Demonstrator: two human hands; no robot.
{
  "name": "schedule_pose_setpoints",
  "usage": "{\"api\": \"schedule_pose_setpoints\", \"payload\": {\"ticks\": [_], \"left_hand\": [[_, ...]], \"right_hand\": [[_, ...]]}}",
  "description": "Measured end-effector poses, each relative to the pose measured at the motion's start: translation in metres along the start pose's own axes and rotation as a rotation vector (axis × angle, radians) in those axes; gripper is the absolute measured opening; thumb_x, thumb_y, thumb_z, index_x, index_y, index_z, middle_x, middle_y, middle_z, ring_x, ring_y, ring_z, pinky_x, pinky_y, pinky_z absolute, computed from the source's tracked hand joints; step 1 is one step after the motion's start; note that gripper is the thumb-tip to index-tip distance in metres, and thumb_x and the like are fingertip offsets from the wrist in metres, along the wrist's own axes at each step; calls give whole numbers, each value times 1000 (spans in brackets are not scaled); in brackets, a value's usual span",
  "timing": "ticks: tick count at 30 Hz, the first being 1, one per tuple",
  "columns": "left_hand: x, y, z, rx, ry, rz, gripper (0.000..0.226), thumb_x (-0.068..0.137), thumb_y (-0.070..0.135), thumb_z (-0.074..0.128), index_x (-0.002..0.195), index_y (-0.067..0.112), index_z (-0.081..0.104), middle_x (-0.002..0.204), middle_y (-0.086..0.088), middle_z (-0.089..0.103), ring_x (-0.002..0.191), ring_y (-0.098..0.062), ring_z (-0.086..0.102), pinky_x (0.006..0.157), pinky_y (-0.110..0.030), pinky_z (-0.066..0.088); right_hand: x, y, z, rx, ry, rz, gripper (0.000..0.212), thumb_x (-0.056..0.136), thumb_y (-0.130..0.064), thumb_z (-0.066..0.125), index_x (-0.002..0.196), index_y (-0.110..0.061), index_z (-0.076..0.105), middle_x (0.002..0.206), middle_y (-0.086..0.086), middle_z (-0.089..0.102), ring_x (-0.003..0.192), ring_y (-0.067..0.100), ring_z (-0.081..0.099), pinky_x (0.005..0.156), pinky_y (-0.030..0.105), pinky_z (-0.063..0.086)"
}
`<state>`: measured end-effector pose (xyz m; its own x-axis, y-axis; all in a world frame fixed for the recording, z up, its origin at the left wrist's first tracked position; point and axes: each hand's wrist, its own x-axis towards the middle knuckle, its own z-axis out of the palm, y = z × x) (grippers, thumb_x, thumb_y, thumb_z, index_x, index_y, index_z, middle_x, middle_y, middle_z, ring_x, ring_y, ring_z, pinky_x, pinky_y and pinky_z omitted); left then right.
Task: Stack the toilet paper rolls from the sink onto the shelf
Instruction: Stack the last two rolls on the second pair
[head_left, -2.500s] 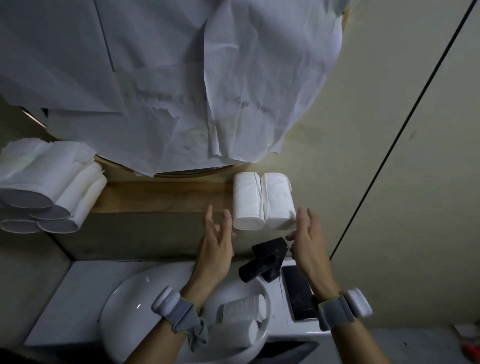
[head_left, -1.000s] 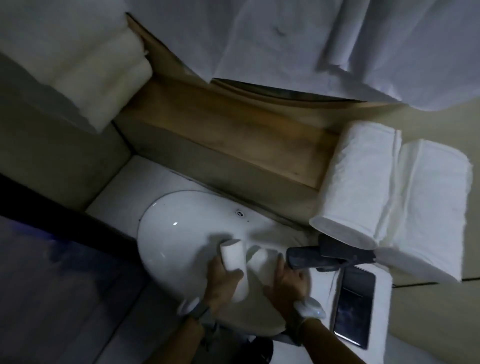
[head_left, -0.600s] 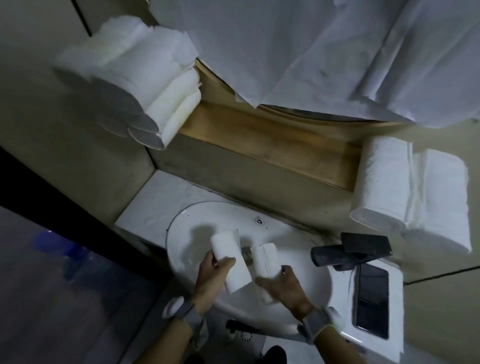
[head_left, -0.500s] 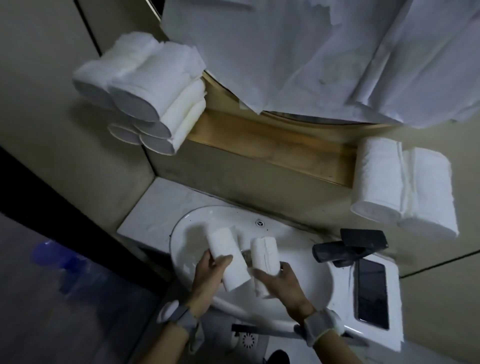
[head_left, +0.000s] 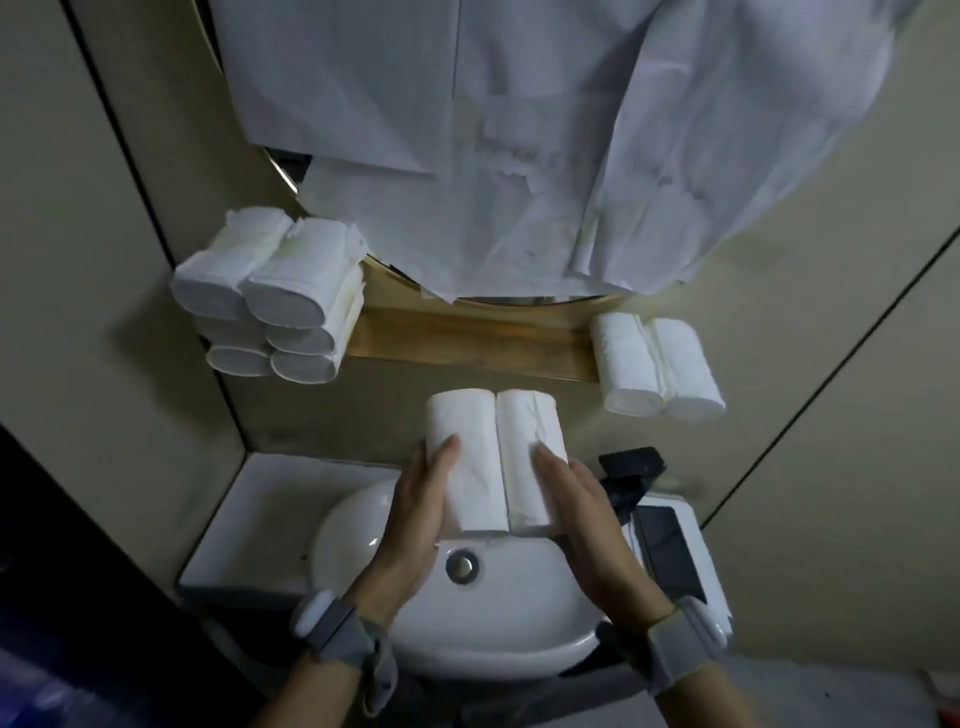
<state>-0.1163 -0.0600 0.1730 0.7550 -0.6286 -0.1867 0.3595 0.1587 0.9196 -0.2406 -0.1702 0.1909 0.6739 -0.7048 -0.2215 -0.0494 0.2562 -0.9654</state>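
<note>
Together, the left hand (head_left: 415, 512) and right hand (head_left: 589, 525) pressed two toilet paper rolls (head_left: 493, 460) side by side at centre frame above the sink (head_left: 493, 631), fingers wrapped on each; keeping them squeezed level should land both atop the right-hand pair (head_left: 657, 366) on the shelf (head_left: 467, 340).

White paper sheets (head_left: 519, 130) over mirror; phone (head_left: 670, 551) beside black faucet (head_left: 626, 475)
</note>
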Motion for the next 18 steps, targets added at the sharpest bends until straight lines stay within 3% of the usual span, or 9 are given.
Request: {"api": "schedule_pose_setpoints", "payload": {"ticks": [3, 5, 7, 9, 10, 11, 13, 15, 18], "left_hand": [[-6, 25, 32, 10, -85, 32, 25, 91, 45, 59, 113, 35, 65, 117, -4, 72, 112, -29, 66, 97, -60, 50], [-9, 42, 53, 27, -129, 47, 29, 89, 48, 59, 114, 34, 64, 118, -7, 71, 110, -30, 66, 95, -58, 52], [-9, 58, 75, 24, -163, 65, 38, 82, 49, 60, 112, 28, 68, 117, -8, 72, 110, -30, 67, 97, -56, 51], [-8, 74, 97, 38, -208, 84, 34, 83, 46, 59, 106, 24, 72, 113, -9, 74, 110, -30, 67, 97, -54, 52], [-5, 80, 110, 44, -218, 93, 30, 87, 43, 59, 105, 22, 72, 111, -10, 75, 109, -30, 68, 95, -52, 53], [0, 86, 125, 41, -214, 97, 28, 90, 40, 60, 108, 20, 70, 111, -11, 74, 107, -31, 68, 94, -50, 54], [16, 92, 150, 65, -163, 104, 36, 92, 36, 62, 121, 15, 62, 113, -12, 71, 105, -30, 68, 88, -45, 54], [33, 93, 172, 128, -136, 86, 48, 91, 38, 63, 130, 11, 54, 117, -13, 68, 104, -31, 67, 83, -42, 55], [58, 87, 196, 185, -99, 76, 41, 93, 33, 61, 120, 2, 57, 111, -16, 69, 96, -32, 68, 77, -40, 54]], "right_hand": [[-8, -28, -13, -53, 42, -82, 37, 88, -56, 61, 99, -21, 67, 102, 3, 66, 92, 20, 63, 81, 36, 48], [-8, -46, -26, -110, 74, -120, 53, 78, -65, 56, 93, -15, 61, 96, 14, 57, 83, 30, 52, 71, 38, 40], [-8, -65, -43, -130, 83, -139, 70, 75, -69, 54, 101, -4, 58, 94, 24, 54, 81, 33, 51, 68, 41, 46], [-6, -88, -54, -145, 101, -160, 70, 78, -68, 55, 112, -7, 59, 98, 6, 65, 92, 29, 63, 90, 58, 56], [-4, -101, -62, -148, 108, -176, 68, 79, -68, 55, 113, -9, 59, 108, -1, 68, 104, 26, 65, 105, 60, 48], [-1, -113, -72, -158, 118, -214, 67, 78, -68, 56, 112, -10, 62, 116, 2, 70, 113, 29, 65, 109, 59, 44], [9, -134, -90, -207, 184, -270, 64, 78, -66, 56, 107, -11, 66, 118, 11, 69, 111, 36, 63, 103, 56, 48], [18, -150, -104, -211, 204, -283, 55, 79, -58, 56, 99, -8, 65, 104, 14, 65, 90, 36, 59, 82, 48, 49], [35, -165, -123, -245, 212, -250, 52, 82, -48, 55, 93, 2, 62, 93, 12, 57, 80, 29, 50, 74, 46, 44]]}}
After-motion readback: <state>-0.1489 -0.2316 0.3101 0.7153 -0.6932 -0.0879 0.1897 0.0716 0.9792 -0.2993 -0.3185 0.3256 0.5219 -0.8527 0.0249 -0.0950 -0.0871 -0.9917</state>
